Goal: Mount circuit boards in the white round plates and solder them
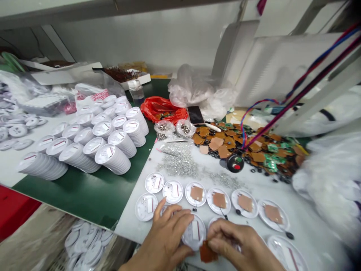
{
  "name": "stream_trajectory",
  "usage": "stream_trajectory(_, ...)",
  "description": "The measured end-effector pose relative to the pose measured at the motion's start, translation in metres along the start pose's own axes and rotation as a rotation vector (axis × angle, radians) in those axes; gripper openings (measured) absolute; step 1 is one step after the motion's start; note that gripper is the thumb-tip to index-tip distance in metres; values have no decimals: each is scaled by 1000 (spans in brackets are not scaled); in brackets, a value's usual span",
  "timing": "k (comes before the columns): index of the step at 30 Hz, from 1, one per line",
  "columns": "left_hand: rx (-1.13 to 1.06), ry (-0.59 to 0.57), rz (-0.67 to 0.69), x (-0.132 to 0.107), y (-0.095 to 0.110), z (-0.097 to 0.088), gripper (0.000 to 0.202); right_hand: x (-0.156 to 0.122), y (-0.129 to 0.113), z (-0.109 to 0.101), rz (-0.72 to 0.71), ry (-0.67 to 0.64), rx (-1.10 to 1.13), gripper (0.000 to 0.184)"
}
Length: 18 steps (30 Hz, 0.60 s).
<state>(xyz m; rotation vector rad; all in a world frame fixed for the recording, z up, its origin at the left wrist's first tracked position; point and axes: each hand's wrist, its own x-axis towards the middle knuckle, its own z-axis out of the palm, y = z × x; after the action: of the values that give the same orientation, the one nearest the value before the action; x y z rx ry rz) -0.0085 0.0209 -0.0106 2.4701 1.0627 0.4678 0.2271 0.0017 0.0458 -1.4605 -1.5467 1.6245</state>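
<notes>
At six o'clock of the view, a round white shell (194,233) is held flat on the white work board (310,226), near its front edge. The left hand (166,237) is laid over the shell from nine o'clock with the fingers curled down onto its rim, apparently so that the shell is kept from sliding. At five o'clock of the shell, touching its rim, a small brown square board (207,253) is pinched between thumb and forefinger of the right hand (239,244), whose other fingers are folded in; the board is held by one edge, so that most of its face is left free. At twelve o'clock of the hands, a row of open shells (196,194) is laid out side by side, hollow side up; those towards three o'clock already carry a brown board each, and those towards nine o'clock show only a white label. Farther on at twelve o'clock a heap of small silver parts (179,162) is spread within reach, and at one o'clock a pile of brown and green boards (254,148) is heaped beside a round black device (235,162) hung on coloured cables (296,96). At ten o'clock, slanting stacks of white discs (113,158) are set apart on a green mat (93,192).
</notes>
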Motion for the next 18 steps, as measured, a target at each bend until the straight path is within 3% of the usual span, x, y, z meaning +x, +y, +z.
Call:
stream_trajectory(3, -31, 4, -2, 0, -1, -1, 54, 9, 3, 4, 30, -107, 42, 12)
stream_trajectory(5, -51, 6, 0, 0, -1, -2, 53, 13, 7, 6, 46, -102, 17, 13)
stream_trajectory(12, -106, -13, -35, 0, 3, -2, 57, 26, 16, 13, -126, 132, -411, 16)
stream_trajectory(18, -50, 19, -2, -1, 2, 1, 58, 30, 25, 20, -298, 244, -610, 20)
